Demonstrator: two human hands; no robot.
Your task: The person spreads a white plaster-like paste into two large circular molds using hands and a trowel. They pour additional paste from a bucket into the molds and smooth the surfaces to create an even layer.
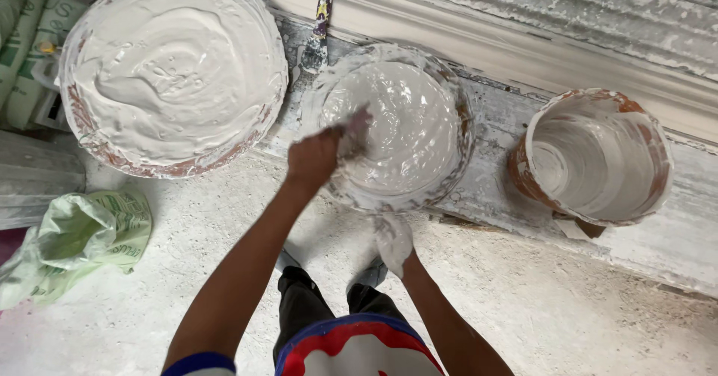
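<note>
A shallow round bowl point(449, 103) of wet white plaster sits in the middle on a plaster-crusted ledge. My left hand point(321, 155) reaches into the bowl at its left side, its fingers sunk in the plaster and blurred. My right hand point(394, 240), coated white, grips the bowl's near rim from below. I cannot tell whether the left hand holds anything in the plaster.
A large basin point(82, 140) full of white plaster stands at the upper left. An empty plaster-smeared bucket point(651, 174) stands at the right. A putty knife point(318, 36) lies behind the bowl. A crumpled green bag point(82, 238) lies on the dusty floor. A white moulding point(523, 54) runs along the back.
</note>
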